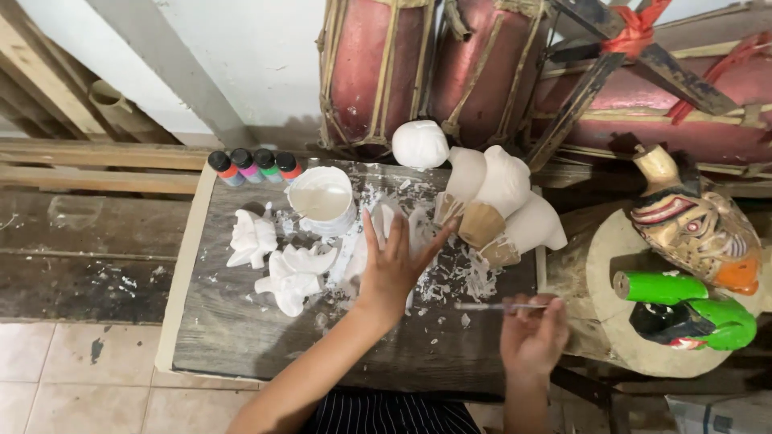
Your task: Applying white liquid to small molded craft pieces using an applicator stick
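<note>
Both forearms are left bare, with no sleeves reaching the wrists or elbows. The left hand (392,265) and the right hand (532,333) are uncovered, and no rings, watch or bracelets can be made out. A dark garment with fine pale pinstripes (386,414) is worn at the lower edge of the view.

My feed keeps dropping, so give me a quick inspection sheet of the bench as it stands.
Surface: grey wooden table, strewn with white chips and dust.
Job's things: white plaster figure under the left hand; thin brush in the right hand.
Clutter: white paint cup; four paint bottles; two white figurines; white ball shape; white cone-shaped casts.
Grip: left open, flat on figure; right closed on brush.
Cables: nothing seen.
Surroundings: painted mask, green carved figure, red drums, tiled floor.
</note>
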